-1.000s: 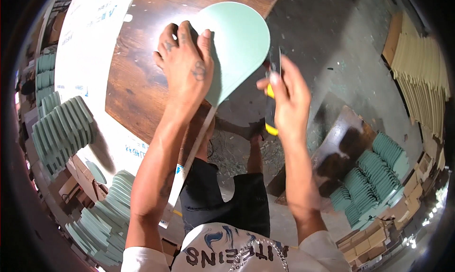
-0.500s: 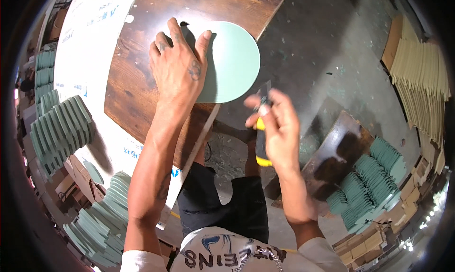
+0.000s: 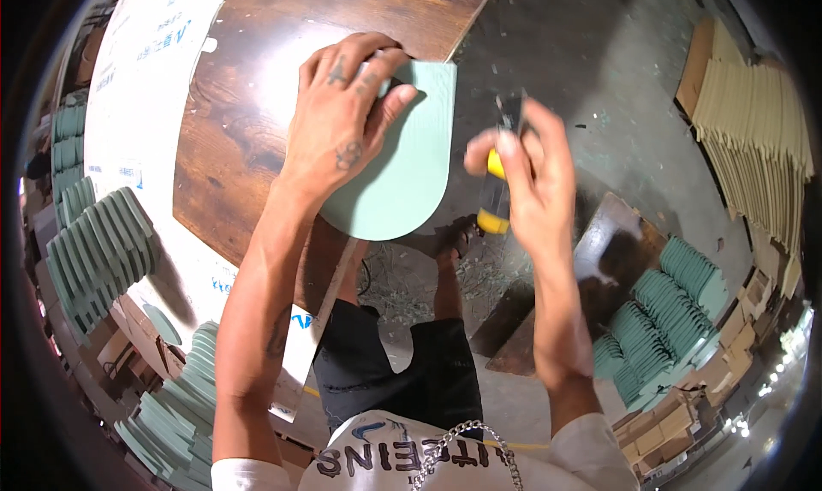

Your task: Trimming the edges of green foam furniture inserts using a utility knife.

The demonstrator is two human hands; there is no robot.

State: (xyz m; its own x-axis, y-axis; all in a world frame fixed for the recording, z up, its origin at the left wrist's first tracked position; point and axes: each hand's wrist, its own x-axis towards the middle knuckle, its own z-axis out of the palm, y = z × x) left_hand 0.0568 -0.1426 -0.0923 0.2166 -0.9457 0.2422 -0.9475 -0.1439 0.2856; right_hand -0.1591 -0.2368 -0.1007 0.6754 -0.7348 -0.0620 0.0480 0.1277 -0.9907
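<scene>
A pale green board point(image 3: 398, 191) with a rounded near end and a straight far edge lies on the brown wood-grain tabletop, sticking out past its right edge. My left hand point(image 3: 347, 114) grips the board at its far left part, fingers curled and thumb pressed on its upper face; the fingertips are partly hidden. To the right of the board, over the floor, my right hand point(image 3: 535, 166) is closed round a yellow and black utility knife point(image 3: 494, 191). Its blade points away from me and does not touch the board.
Stacks of green boards point(image 3: 103, 251) stand at the left, with more point(image 3: 175, 414) at the near left. Further green stacks point(image 3: 664, 320) rest on a low brown board at the right. Tan sheets point(image 3: 749, 131) are piled at the far right. Scraps litter the floor point(image 3: 411, 277).
The board has turned and come nearer, its straight edge now showing at the far side. My left fingers have curled from lying spread. My right hand has moved farther away and right with the knife.
</scene>
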